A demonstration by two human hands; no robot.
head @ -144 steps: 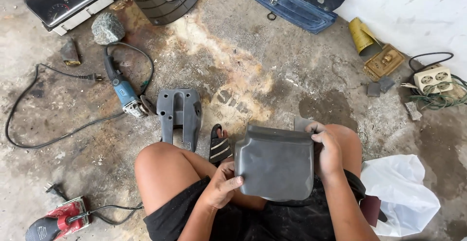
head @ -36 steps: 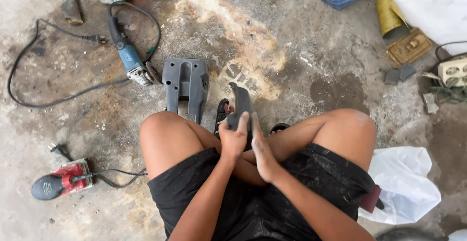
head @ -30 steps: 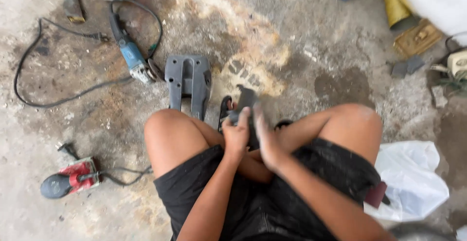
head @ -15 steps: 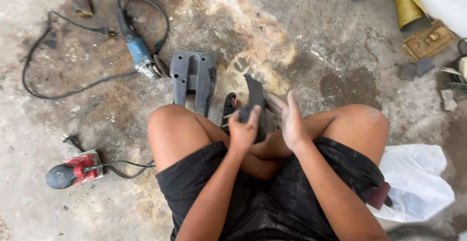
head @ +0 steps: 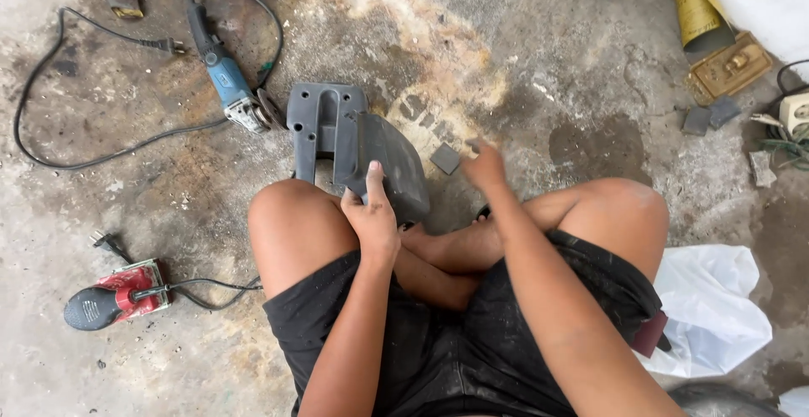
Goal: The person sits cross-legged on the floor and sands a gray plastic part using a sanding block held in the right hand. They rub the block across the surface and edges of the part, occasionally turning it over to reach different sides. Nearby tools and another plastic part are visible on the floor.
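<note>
Panel (head: 392, 164), grey plastic, gripped on edge by left hand (head: 371, 215); right hand (head: 484, 167) open, reaching toward small pad (head: 445, 158) at 12 o'clock.

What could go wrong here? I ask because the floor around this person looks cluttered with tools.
The left hand alone props the grey plastic panel on edge; it might tip onto the bare legs. The right hand reaches toward a small grey square piece on gritty concrete, which could scrape the fingers. The angle grinder and its cord lie close by, possibly snagging a foot.
</note>
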